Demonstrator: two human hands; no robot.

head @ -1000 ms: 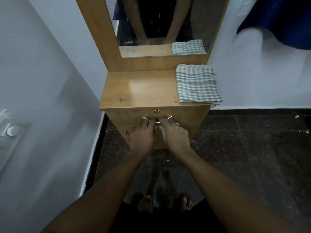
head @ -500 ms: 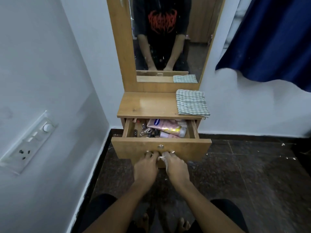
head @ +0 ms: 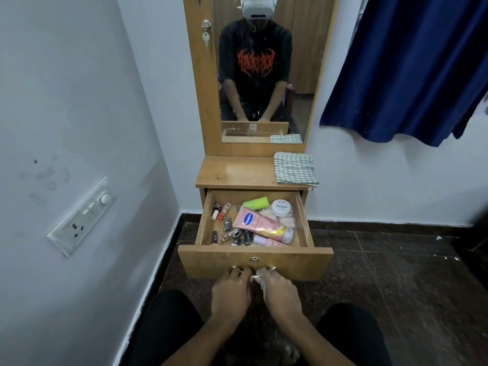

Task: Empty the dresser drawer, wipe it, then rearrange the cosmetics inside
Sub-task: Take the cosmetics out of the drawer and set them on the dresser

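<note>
The wooden dresser drawer point(head: 303, 258) stands pulled far out. My left hand point(head: 231, 290) and my right hand point(head: 280, 291) both grip the metal drawer handle point(head: 254, 276) on its front. Inside lie a pink lotion tube point(head: 260, 224), a green bottle point(head: 256, 202), a white round jar point(head: 282, 207), and several small lipsticks and nail polish bottles point(head: 229, 231) at the left. A folded green-and-white checked cloth point(head: 295, 169) rests on the dresser top point(head: 232, 171), at its right side.
A mirror point(head: 264, 75) rises behind the dresser top. A white wall with a switch panel point(head: 81, 216) closes the left side. A blue curtain point(head: 412, 67) hangs at the upper right. Dark tiled floor point(head: 396, 286) spreads right of the drawer. My knees flank my arms.
The drawer went from shut to pulled far out, exposing the cosmetics. Both hands kept hold of the handle and drew back toward me; the view dropped lower and farther from the dresser.
</note>
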